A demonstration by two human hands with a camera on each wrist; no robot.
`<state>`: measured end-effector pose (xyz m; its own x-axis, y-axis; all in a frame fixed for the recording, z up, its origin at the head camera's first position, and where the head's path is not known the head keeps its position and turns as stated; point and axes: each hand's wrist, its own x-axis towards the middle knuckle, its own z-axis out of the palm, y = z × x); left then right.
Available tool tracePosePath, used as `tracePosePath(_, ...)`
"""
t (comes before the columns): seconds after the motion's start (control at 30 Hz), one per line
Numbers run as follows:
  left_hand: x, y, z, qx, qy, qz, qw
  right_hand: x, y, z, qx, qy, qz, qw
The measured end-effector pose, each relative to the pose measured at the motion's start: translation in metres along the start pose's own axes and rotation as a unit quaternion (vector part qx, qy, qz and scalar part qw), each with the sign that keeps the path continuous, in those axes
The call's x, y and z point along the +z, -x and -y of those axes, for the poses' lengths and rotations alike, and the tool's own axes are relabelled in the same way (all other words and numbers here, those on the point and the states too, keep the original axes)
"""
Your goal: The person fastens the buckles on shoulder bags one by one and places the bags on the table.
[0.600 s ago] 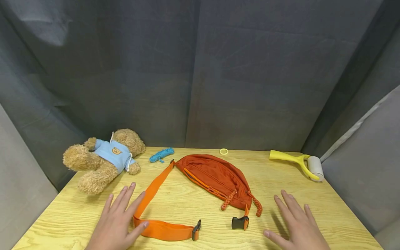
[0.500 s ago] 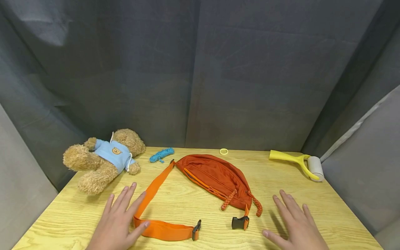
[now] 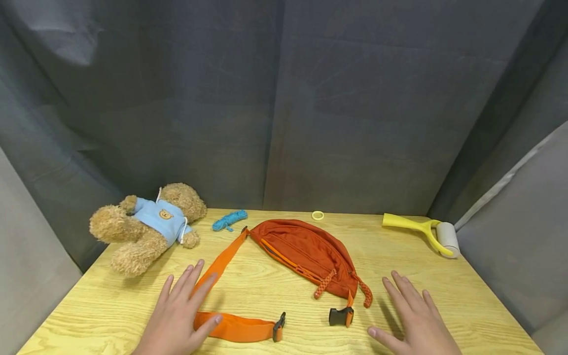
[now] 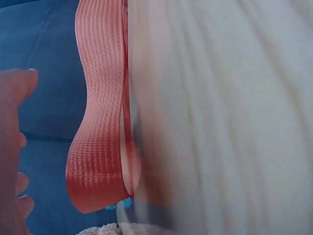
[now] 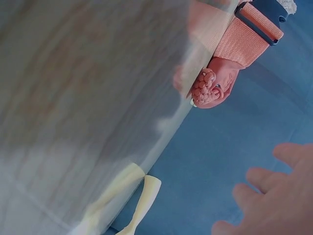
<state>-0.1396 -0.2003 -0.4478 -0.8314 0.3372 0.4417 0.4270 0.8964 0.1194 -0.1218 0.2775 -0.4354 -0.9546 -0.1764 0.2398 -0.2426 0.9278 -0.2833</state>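
A red-orange waist bag (image 3: 306,251) lies on the wooden table in the middle of the head view, its zipper side toward me. Its orange strap (image 3: 239,328) loops out to the left and ends in a black buckle half (image 3: 279,327); the other black buckle half (image 3: 341,316) hangs from the bag's right end. My left hand (image 3: 179,310), fingers spread, is over the strap's left bend and hides part of it. To the right of the bag, my right hand (image 3: 414,315) hovers with fingers spread, holding nothing. In the left wrist view the strap (image 4: 100,107) stands on its edge beside the fingers.
A teddy bear (image 3: 161,219) in a blue shirt lies at the back left. Beside it are a blue rope bundle (image 3: 230,220) and, farther right, a small yellow ring (image 3: 317,215). A yellow-handled roller (image 3: 417,226) lies at the back right. Grey curtain surrounds the table.
Both hands have drifted slightly inward, the left toward the right over the strap and the right a little toward the left. The bag and the other objects stay where they were.
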Motion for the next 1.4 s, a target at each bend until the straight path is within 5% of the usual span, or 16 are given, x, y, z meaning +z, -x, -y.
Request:
tracePosePath(0.6, 0.009, -0.002, -0.011, 0.001, 0.069, 0.016, 0.9975, 0.003, -0.001, -0.005, 0.009, -0.006, 0.019, 0.9998)
tracePosePath(0.9, 0.009, -0.005, -0.018, -0.013, 0.096, 0.064, 0.9933, 0.002, -0.001, 0.0, 0.01, -0.062, 0.042, 0.9971)
tracePosePath(1.4, 0.015, -0.013, -0.032, 0.028, 0.124, 0.115, 0.9852, 0.004, -0.006, 0.013, 0.036, -0.094, 0.083, 0.9914)
